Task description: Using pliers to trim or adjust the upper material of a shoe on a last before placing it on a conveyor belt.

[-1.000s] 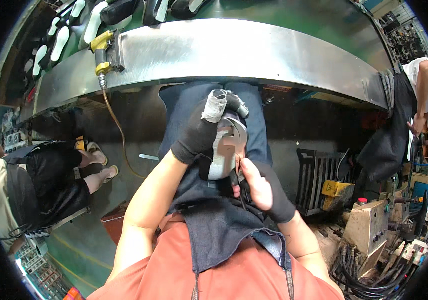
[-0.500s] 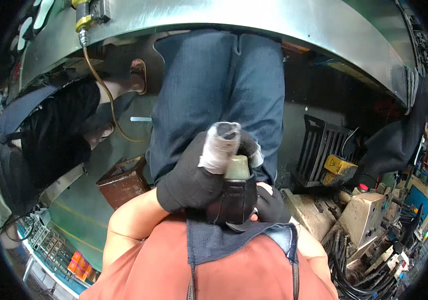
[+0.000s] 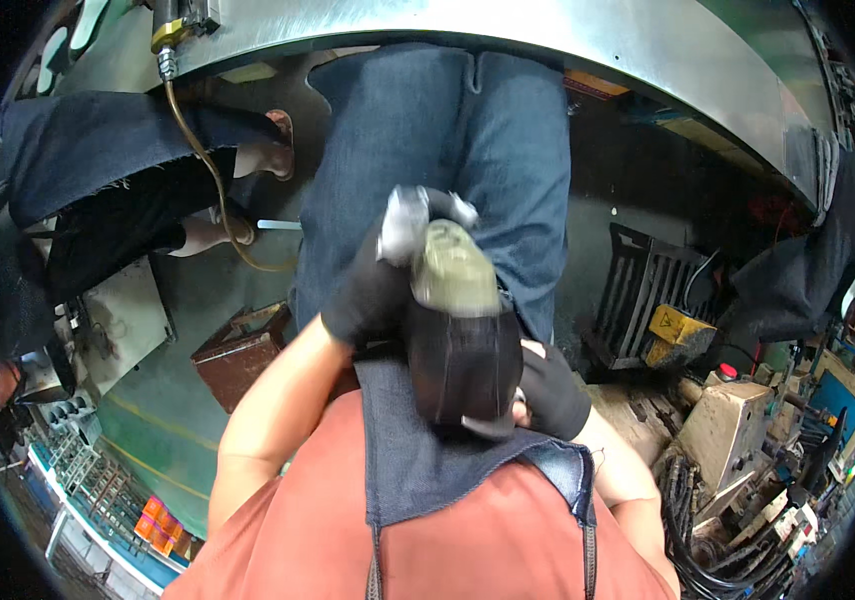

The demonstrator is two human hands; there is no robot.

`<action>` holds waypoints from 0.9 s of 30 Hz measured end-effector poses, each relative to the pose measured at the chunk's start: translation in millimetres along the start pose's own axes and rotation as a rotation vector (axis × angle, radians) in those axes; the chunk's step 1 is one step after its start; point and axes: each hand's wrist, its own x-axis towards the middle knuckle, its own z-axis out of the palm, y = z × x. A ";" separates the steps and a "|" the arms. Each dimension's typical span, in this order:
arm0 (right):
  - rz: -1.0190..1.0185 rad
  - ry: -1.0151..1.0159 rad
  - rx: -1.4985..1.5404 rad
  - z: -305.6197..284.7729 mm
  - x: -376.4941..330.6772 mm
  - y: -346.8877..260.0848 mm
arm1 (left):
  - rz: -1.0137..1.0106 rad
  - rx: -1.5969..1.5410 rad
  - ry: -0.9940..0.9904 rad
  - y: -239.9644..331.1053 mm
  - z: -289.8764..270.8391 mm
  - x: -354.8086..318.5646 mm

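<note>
Close to the body, the right hand [image 3: 551, 388] wears a black glove. It is tucked under a dark tool [image 3: 463, 362] and touches it from below. Its fingers are mostly hidden, so I cannot tell if they are curled tight or loose.

The tool is a chunky thing with a black body and a dull, grey-green front end [image 3: 453, 270]. It sits in front of the person's tummy, over a dark blue apron [image 3: 428, 465].

The left hand [image 3: 380, 280] also wears a black glove, with pale tips on the fingers [image 3: 406, 218]. It is wrapped around the front of the tool from the left side, fingers closed on it.

Behind the hands are legs in blue jeans [image 3: 468, 150]. A brown box [image 3: 240, 352] stands on the floor to the left. A yellow hose [image 3: 210, 170] hangs down from a shiny metal table [image 3: 648, 60] at the top. Another person in dark clothes [image 3: 98, 190] sits far left.
</note>
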 end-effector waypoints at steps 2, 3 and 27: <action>0.063 0.055 0.137 -16.7 32.8 -3.2 | -0.271 -0.361 0.103 -43.7 -41.9 9.1; 0.180 0.011 0.145 -38.7 49.7 -12.5 | -0.258 -0.851 -0.173 9.6 -16.4 26.3; 0.304 -0.116 -0.719 -91.2 102.2 71.5 | 0.489 1.161 0.254 -60.0 -10.8 37.5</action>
